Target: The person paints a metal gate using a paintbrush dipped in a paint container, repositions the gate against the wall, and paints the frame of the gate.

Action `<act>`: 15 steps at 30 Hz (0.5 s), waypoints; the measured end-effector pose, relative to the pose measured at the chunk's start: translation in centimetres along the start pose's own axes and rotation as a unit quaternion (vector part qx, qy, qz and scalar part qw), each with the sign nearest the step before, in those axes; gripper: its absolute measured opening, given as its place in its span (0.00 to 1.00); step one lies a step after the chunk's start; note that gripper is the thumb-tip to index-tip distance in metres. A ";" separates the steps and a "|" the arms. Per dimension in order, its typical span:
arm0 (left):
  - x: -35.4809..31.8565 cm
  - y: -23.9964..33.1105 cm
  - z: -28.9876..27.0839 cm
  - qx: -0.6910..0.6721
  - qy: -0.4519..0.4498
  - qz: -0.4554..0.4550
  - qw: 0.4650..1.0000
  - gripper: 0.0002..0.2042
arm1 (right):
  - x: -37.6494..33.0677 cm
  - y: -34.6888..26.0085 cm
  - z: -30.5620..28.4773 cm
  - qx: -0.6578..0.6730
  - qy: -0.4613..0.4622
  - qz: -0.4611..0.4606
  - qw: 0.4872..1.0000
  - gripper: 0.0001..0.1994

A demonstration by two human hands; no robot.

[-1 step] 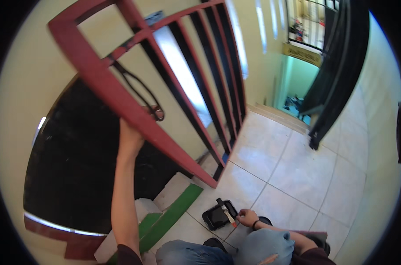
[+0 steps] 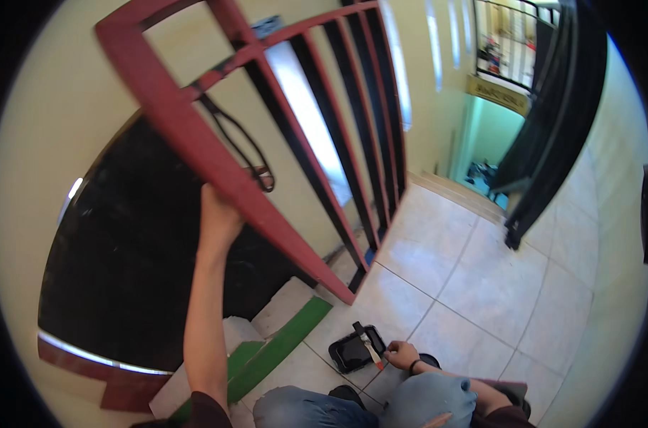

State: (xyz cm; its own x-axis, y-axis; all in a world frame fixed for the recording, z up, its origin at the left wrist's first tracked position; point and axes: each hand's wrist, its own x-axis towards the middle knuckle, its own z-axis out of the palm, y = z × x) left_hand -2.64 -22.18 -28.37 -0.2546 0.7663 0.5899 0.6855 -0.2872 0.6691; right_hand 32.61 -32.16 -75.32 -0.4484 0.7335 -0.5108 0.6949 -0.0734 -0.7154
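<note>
My left hand [image 2: 223,214] is wrapped round the red post of a metal gate [image 2: 267,214] that has several black-and-red bars. A black cord [image 2: 242,139] hangs in a loop from the gate just above that hand. Low on the floor, a black tray [image 2: 349,354] holds dark paint. Across it lies a paintbrush [image 2: 371,349], with dark bristles, a pale handle and a red handle end. Beside the tray's right edge is my right hand [image 2: 404,354], its fingers pinched together; what they hold, if anything, is too small to make out.
A large black panel [image 2: 131,257] stands behind my left arm. Green-edged steps [image 2: 278,342] lie at lower left. White floor tiles [image 2: 474,285] spread right. A long black covered object [image 2: 552,135] hangs near a stairwell opening at upper right.
The whole view has shifted slightly, so the gate and my left hand appear a little farther right. My left grip on the gate and the brush on the tray look the same.
</note>
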 end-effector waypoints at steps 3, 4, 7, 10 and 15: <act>-0.9 -0.7 -2.4 0.106 0.091 -0.003 0.990 0.06 | 0.9 0.6 1.3 -0.007 -0.017 -0.002 1.000 0.17; -1.3 0.0 -2.5 0.198 0.161 0.057 0.965 0.07 | 1.4 1.1 1.4 0.015 -0.035 0.026 0.999 0.17; -3.2 1.2 -4.9 0.237 0.271 0.043 0.932 0.08 | 2.1 1.1 2.0 0.001 -0.050 0.028 0.998 0.17; -5.6 2.0 -5.7 -0.022 0.268 -0.094 0.959 0.10 | 2.1 2.7 1.8 0.030 -0.025 0.025 0.999 0.17; -8.1 0.3 -6.5 -0.070 0.166 -0.146 0.973 0.13 | 1.4 1.1 1.9 0.054 -0.035 0.039 0.997 0.15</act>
State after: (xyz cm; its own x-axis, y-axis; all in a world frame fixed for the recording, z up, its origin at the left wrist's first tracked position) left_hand -4.84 -32.14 -30.02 -0.6471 0.6060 0.4625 0.4566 -0.1778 0.8717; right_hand 31.69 -32.51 -77.71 -0.4356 0.6740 -0.5966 0.6660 -0.2045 -0.7174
